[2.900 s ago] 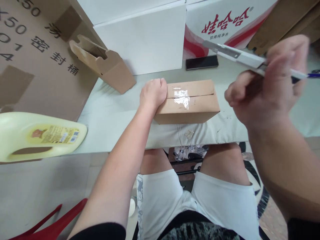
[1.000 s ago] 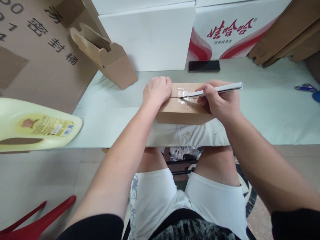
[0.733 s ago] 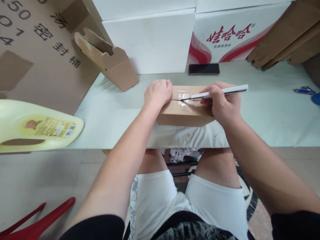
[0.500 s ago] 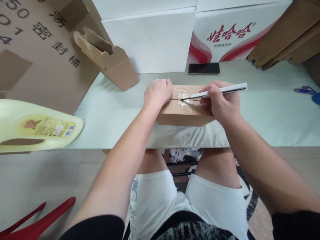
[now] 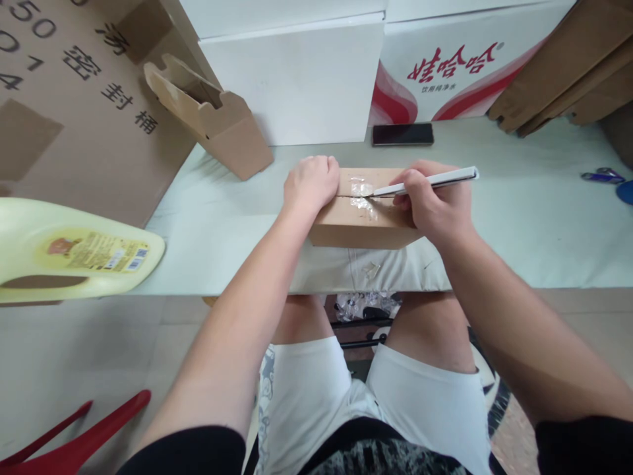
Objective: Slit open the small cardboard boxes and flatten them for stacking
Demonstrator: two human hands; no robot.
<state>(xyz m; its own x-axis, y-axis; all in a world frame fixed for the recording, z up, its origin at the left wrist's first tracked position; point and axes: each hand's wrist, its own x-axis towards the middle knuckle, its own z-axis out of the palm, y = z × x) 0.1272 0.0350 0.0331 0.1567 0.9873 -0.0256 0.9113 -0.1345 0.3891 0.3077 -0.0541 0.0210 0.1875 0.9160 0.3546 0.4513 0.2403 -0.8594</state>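
A small brown cardboard box [image 5: 366, 236] lies on the pale green tabletop, with a seam running across its top. Clear tape [image 5: 362, 187] bridges the middle of that seam. My left hand [image 5: 312, 181] is closed over the box's left end and grips it. In my right hand [image 5: 435, 198] is a white utility knife [image 5: 452, 176], held like a pen. Its blade tip is in the seam at the tape, and the lower fingers of this hand rest near the box's right end.
Behind the box are a black phone [image 5: 402, 134] and white cartons [image 5: 291, 86]. An open brown carton [image 5: 237, 135] stands back left, and a yellow jug [image 5: 99, 247] lies at the left edge. Flattened cardboard [image 5: 537, 72] leans back right. A blue-purple item [image 5: 603, 176] sits far right.
The knife's blade has sunk lower into the seam and its handle has shifted slightly left. My left hand keeps its place on the box.
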